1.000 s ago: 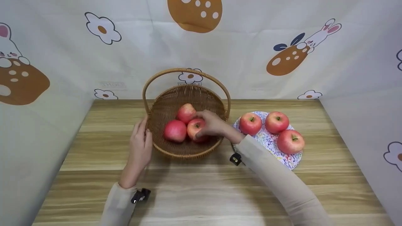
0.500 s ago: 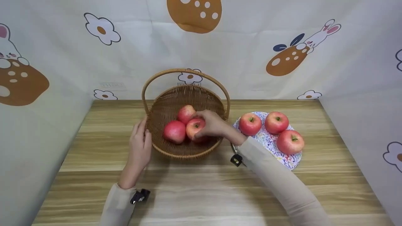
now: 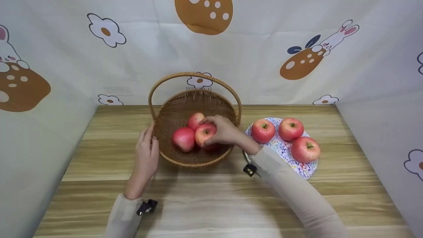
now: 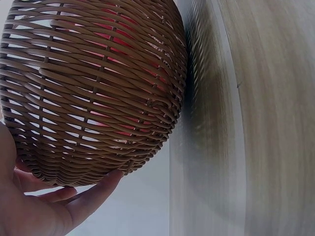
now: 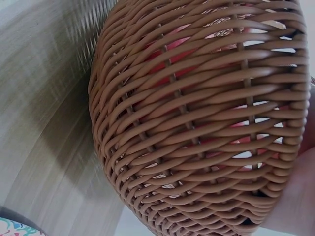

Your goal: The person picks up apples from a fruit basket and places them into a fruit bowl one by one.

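Note:
A brown wicker basket (image 3: 198, 99) with a tall arched handle stands on the table, holding three red apples. My right hand (image 3: 224, 130) reaches over its right rim and grips the right-hand apple (image 3: 204, 133), fingers on the far side and thumb on the near side. Touching that fruit are a second apple (image 3: 183, 139) on the left and a third apple (image 3: 195, 120) behind. Against the basket's left outer wall rests my left hand (image 3: 147, 155), its fingers fairly straight. The left wrist view shows those fingers (image 4: 96, 196) lying along the weave. Wicker mostly hides the right hand in its wrist view.
Right of the basket lies a speckled, colourful plate (image 3: 281, 150) bearing three more apples (image 3: 305, 149). The wooden table (image 3: 198, 201) meets a printed cloth backdrop (image 3: 257, 66) behind and at both sides.
The rear apple and the left apple have shifted slightly toward the basket's front, the left one rolling a little. My right hand keeps its grip with only a slight movement; the left stays against the basket.

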`<state>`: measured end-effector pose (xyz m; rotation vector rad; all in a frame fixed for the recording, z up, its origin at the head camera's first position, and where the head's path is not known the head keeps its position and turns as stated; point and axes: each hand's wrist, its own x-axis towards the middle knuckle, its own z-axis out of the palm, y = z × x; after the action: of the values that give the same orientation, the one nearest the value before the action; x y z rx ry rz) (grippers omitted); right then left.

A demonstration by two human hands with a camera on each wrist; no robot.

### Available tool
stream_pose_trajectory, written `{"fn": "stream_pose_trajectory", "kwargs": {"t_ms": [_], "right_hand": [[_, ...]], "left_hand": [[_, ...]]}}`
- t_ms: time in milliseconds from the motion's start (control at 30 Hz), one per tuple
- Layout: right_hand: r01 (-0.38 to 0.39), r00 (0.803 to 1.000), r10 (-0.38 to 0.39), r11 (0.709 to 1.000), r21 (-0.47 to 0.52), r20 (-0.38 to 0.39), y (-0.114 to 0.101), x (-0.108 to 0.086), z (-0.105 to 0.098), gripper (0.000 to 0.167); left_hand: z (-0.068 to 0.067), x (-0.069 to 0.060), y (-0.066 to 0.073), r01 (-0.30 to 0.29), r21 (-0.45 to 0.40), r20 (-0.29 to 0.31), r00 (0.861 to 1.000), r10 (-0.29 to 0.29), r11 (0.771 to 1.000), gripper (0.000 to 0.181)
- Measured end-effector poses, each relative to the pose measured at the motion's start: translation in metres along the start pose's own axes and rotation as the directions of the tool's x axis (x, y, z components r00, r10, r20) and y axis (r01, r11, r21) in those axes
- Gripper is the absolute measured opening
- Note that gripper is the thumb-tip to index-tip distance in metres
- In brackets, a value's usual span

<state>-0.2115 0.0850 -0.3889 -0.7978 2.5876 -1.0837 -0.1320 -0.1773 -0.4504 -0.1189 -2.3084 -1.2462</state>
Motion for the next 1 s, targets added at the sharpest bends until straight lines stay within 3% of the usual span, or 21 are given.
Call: {"fn": "stream_pose_trajectory", "kwargs": {"t_ms": [467, 800, 1000], "right_hand": [[-0.012, 0.999, 0.014, 0.999, 0.053, -0.032, -0.005, -0.006, 0.000, 0.071], [0.040, 0.996, -0.035, 0.998, 0.055, -0.077, -0.006, -0.011, -0.001, 0.070], [0.026, 0.996, -0.020, 0.998, 0.063, -0.092, -0.009, -0.016, -0.003, 0.069]], "left_hand": [[0.001, 0.000, -0.001, 0.001, 0.013, -0.007, 1.000, -0.001, 1.000, 0.052], [0.002, -0.001, -0.002, -0.009, -0.014, -0.008, 1.000, 0.009, 1.000, 0.051], [0.002, -0.001, -0.002, -0.012, 0.002, -0.012, 1.000, 0.012, 1.000, 0.051]]}}
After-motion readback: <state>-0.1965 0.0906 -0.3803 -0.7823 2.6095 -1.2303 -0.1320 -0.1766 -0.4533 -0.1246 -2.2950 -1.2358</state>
